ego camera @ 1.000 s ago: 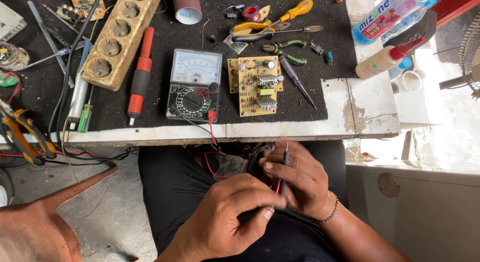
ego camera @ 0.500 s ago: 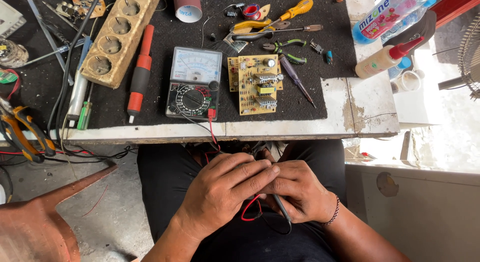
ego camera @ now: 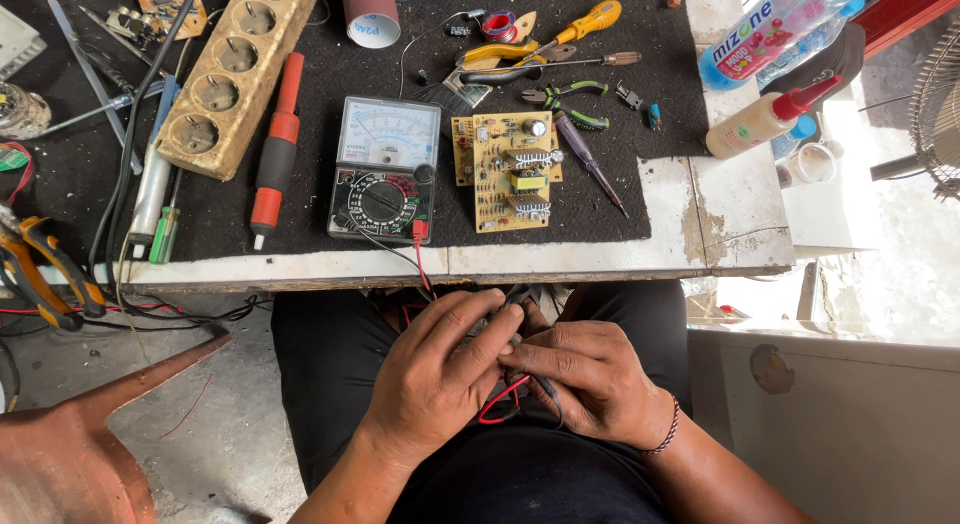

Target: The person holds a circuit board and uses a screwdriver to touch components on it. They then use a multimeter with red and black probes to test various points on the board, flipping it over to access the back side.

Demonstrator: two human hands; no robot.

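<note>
Both hands work together over my lap, just below the table's front edge. My left hand (ego camera: 440,374) pinches a small dark part that is mostly hidden by the fingers. My right hand (ego camera: 585,374) grips thin meter probes with a red lead (ego camera: 497,406) and a black lead (ego camera: 548,394) looping under it. The leads run up to an analog multimeter (ego camera: 385,171) on the black mat. A yellow circuit board (ego camera: 508,169) lies right of the meter, apart from both hands.
On the black mat (ego camera: 600,199) lie a wooden socket strip (ego camera: 235,69), a red-handled soldering iron (ego camera: 275,149), pliers (ego camera: 570,92), screwdrivers, and a solder roll. A glue bottle (ego camera: 765,119) and a plastic drink bottle (ego camera: 775,29) stand at the right. Orange-handled cutters (ego camera: 45,269) hang at the left edge.
My hands have drawn closer together, the left hand sliding up over the right hand's fingers. The probes have been lowered and the red lead now loops under the right hand.
</note>
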